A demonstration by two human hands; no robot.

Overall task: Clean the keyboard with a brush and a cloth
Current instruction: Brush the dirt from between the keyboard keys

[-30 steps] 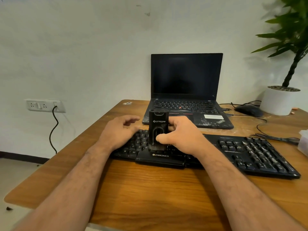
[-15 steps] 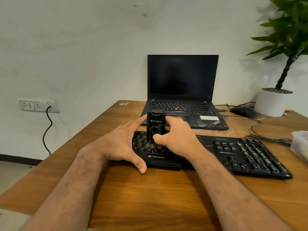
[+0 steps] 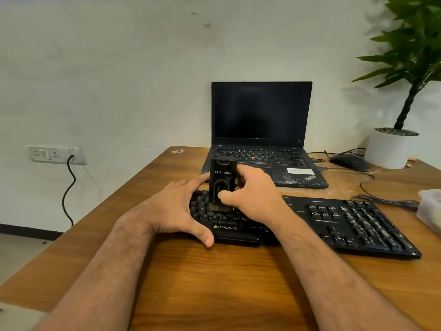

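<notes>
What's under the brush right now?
The brush bristles sit on the black keyboard keys at its left half. The right hand grips the brush; keys beneath both hands are hidden.

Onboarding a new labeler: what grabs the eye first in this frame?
The upright black brush at centre, bristles down on the black keyboard, gripped by the right hand. The left hand braces the keyboard's left end. Behind stands an open, dark-screened laptop.

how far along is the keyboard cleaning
Nothing looks finished. In hand: the right hand grips the brush upright, bristles on the keys at the keyboard's left part; the left hand steadies that end. Left: the right-side keys and the wipe; no cloth is visible.
</notes>
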